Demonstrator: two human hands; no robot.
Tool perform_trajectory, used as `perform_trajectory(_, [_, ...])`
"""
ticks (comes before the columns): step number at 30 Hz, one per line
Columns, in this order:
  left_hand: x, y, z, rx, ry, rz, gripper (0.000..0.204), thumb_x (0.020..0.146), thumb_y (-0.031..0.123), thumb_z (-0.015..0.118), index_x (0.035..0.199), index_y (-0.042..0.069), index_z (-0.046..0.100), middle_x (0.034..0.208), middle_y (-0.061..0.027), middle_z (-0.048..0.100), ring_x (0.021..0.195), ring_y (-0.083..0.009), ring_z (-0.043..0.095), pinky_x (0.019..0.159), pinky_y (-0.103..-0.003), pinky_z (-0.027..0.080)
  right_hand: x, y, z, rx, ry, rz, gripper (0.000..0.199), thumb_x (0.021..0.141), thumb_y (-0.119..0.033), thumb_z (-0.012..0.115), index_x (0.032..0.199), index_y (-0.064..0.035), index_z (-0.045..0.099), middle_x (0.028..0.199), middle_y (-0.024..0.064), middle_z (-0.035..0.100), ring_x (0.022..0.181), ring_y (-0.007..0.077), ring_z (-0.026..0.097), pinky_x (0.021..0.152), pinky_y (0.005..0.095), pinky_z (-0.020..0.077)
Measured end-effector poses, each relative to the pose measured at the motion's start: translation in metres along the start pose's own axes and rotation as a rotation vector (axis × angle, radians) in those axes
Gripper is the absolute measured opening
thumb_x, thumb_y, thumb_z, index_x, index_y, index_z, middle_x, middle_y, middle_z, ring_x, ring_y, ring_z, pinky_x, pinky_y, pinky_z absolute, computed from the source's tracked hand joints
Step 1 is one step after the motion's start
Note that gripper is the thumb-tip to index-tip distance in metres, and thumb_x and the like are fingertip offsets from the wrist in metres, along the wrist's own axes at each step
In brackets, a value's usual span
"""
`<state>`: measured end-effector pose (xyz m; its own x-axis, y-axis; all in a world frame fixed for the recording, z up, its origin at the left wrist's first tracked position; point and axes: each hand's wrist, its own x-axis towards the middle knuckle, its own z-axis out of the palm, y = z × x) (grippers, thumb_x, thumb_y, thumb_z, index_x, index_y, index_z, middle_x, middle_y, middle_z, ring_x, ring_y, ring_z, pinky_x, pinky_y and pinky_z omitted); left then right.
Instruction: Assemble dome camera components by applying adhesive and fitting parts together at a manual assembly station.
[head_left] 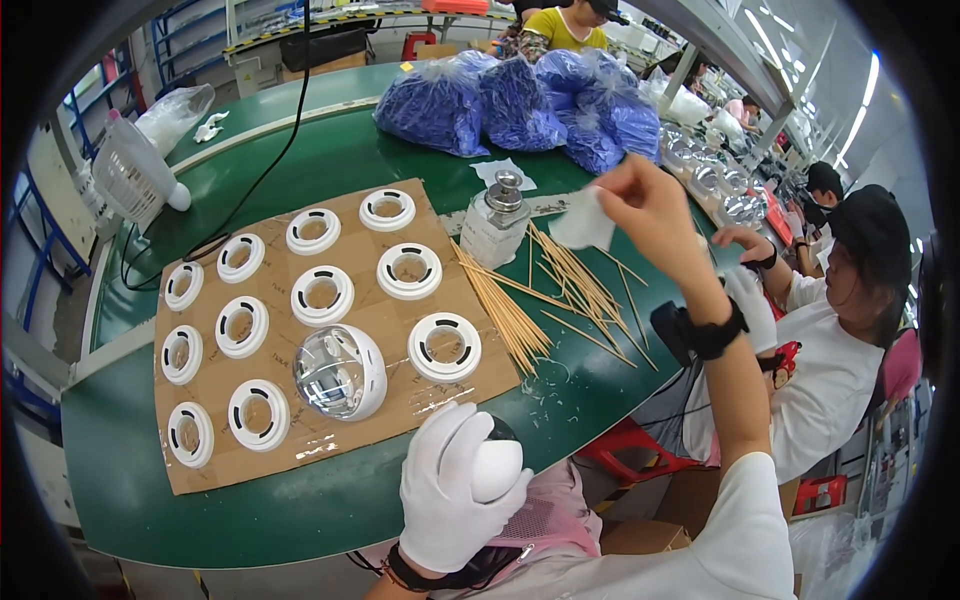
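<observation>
- Bare right forearm (742,395), wearing a black wristband (718,335), is occupying the right of the frame.
- Green worktable (300,530) is extending from the bottom toward the top of the frame.
- Brown cardboard sheet (385,318) is lying on the worktable, left of centre.
- Blue-filled plastic bags (520,105) are standing in a row at the upper centre.
- Thin wooden sticks (505,318) are lying right of centre, gathered closely at the left of the pile and crossing loosely at the right.
- White fan (125,170) is standing at the upper left.
- Left hand (447,490), wearing a white glove, is grasping a ball-shaped part at the lower centre, fingers curling around it.
- Right hand (645,200), ungloved, is pinching a small white sheet between its fingertips, above and right of centre.
- Domed unit (340,372), white with a transparent cover, is resting on the cardboard near its lower edge.
- Clear bottle (493,228) with a metal cap (507,188) is standing upright beside the sticks.
- Eleven white rings (349,296), each bearing black slots, are lying in rows on the cardboard.
- Small white sheet (582,222) is hanging from the right hand, near the bottle; its material cannot be determined.
- Ball-shaped part (497,470), white with a black section, is sitting within the left hand, partly hidden by the glove.
</observation>
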<state>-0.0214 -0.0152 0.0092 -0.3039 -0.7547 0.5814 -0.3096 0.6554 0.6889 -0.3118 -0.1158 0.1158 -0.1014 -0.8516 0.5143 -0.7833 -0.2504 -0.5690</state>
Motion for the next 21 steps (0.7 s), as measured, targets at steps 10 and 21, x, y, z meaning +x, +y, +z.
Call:
perform_trajectory(10, [-0.010, 0.009, -0.021, 0.042, -0.088, 0.000, 0.060, 0.054, 0.011, 0.077, 0.109, 0.011, 0.053, 0.119, -0.0198, 0.049, 0.100, -0.0350, 0.055, 0.083, -0.042, 0.048, 0.040, -0.007, 0.064, -0.319, -0.043, -0.361, 0.011, 0.082, -0.011, 0.064, 0.086, -0.0006, 0.061, 0.080, 0.0090, 0.063, 0.077, 0.0226, 0.059, 0.068, 0.0321, 0.0475])
perform_trajectory(21, [-0.006, 0.002, -0.004, -0.031, 0.092, -0.054, 0.065, 0.051, 0.011, 0.082, 0.107, 0.007, 0.049, 0.111, -0.0185, 0.053, 0.098, -0.0350, 0.055, 0.084, -0.041, 0.046, 0.032, -0.005, 0.067, -0.268, -0.075, -0.340, 0.015, 0.078, 0.000, 0.063, 0.092, -0.0017, 0.067, 0.087, 0.0132, 0.057, 0.076, 0.0285, 0.058, 0.070, 0.0340, 0.0467])
